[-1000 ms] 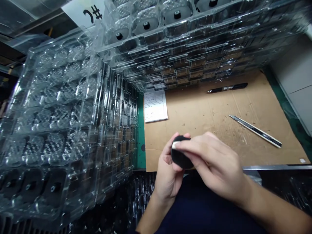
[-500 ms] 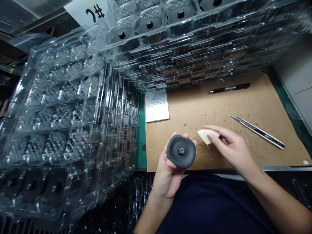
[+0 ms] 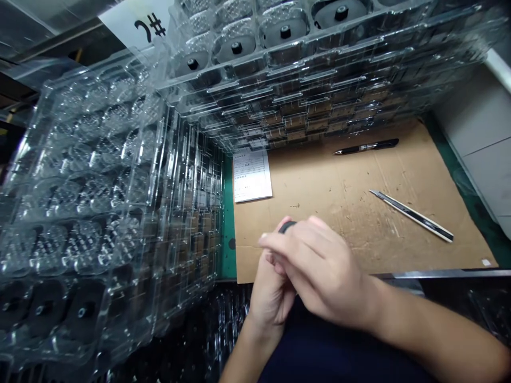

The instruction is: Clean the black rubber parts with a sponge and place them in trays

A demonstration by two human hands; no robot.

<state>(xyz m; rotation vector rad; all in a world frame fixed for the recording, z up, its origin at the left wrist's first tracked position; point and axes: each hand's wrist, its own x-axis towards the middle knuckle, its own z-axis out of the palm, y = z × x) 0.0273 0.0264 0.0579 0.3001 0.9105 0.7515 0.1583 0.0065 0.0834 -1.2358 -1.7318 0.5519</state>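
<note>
My left hand (image 3: 272,290) is wrapped round a round-cornered black dished part (image 3: 287,226), and only a sliver of its rim shows. Over the top of that part lies my right hand (image 3: 325,268), fingers curled and covering nearly all of it. The cream sponge wedge, pinched in my right fingers half a second ago, is hidden behind the hand now. Both hands are together above the near edge of a cardboard sheet (image 3: 315,186).
Stacked clear plastic trays (image 3: 187,213) rise on the left, and more trays (image 3: 271,69) stand at the back with black parts in their pockets. On the cardboard lie a printed slip (image 3: 252,176), a black pen (image 3: 366,147) and a craft knife (image 3: 413,215).
My right hand has moved left and closed over the black part in my left hand, hiding the part's face and the sponge wedge. The whole view has shifted slightly.
</note>
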